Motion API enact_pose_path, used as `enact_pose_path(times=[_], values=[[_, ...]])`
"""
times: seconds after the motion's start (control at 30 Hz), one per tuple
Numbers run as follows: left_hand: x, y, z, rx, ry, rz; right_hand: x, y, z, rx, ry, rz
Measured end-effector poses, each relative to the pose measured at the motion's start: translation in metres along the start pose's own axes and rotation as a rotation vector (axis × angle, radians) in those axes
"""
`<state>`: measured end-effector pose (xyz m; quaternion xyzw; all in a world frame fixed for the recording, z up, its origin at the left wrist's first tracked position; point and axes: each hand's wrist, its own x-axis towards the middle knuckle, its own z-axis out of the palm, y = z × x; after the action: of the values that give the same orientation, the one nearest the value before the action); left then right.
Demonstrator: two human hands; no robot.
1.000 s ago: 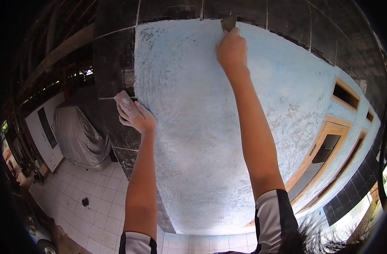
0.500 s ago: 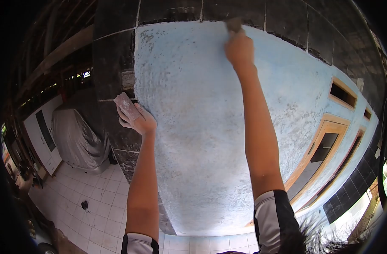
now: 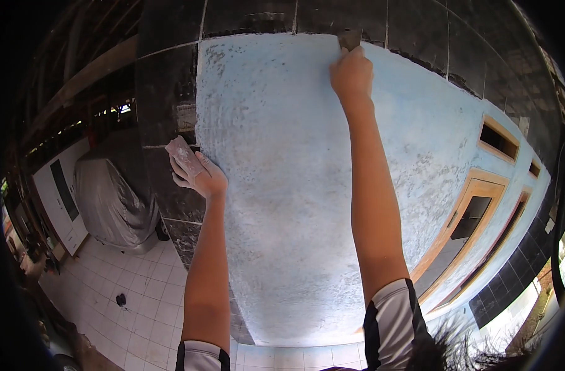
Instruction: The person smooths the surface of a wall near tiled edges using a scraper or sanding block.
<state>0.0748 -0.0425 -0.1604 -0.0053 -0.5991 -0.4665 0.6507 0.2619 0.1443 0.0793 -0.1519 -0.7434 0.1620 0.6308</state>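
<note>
My right hand (image 3: pixel 351 73) is raised high and closed around a putty knife (image 3: pixel 350 39). The knife's flat blade meets the top edge of the pale blue wall (image 3: pixel 282 136), where black tiles (image 3: pixel 338 15) border it. Lower on the left, my left hand (image 3: pixel 205 176) grips a dusty pinkish block (image 3: pixel 184 154), its fingers coated in white powder. That hand is beside the wall's left edge, over the black tile strip. Grey worn patches mottle the blue paint.
A wooden-framed door (image 3: pixel 465 226) and a vent opening (image 3: pixel 499 138) stand to the right. At left are a silver-covered object (image 3: pixel 112 201) and a white cabinet (image 3: pixel 61 195). White floor tiles (image 3: pixel 143 297) lie below, with a small dark item (image 3: pixel 121 300) on them.
My right hand and the putty knife have shifted slightly right and a little down along the wall's top edge. My left hand stays nearly in place with the block.
</note>
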Motion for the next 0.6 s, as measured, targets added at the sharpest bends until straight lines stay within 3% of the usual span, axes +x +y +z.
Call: enact_pose_path(times=[0.13,0.27,0.33,0.4,0.53,0.6], values=[[0.001,-0.004,0.001,0.015,-0.021,0.006,-0.013,-0.012,0.019,-0.094,-0.04,-0.105],[0.001,-0.005,0.004,0.041,-0.019,-0.007,-0.008,-0.012,0.015,-0.007,-0.021,-0.051],[0.001,-0.003,0.002,0.024,-0.027,-0.004,-0.027,-0.025,0.033,-0.067,-0.154,-0.231],[0.005,-0.002,0.002,0.001,-0.022,-0.003,-0.025,-0.012,0.029,-0.045,-0.091,-0.318],[0.002,-0.004,0.004,0.018,-0.027,-0.024,-0.075,0.027,0.012,0.266,-0.135,-0.508],[-0.001,-0.008,0.007,0.032,-0.028,-0.027,-0.139,0.045,-0.007,0.302,-0.508,-0.374]])
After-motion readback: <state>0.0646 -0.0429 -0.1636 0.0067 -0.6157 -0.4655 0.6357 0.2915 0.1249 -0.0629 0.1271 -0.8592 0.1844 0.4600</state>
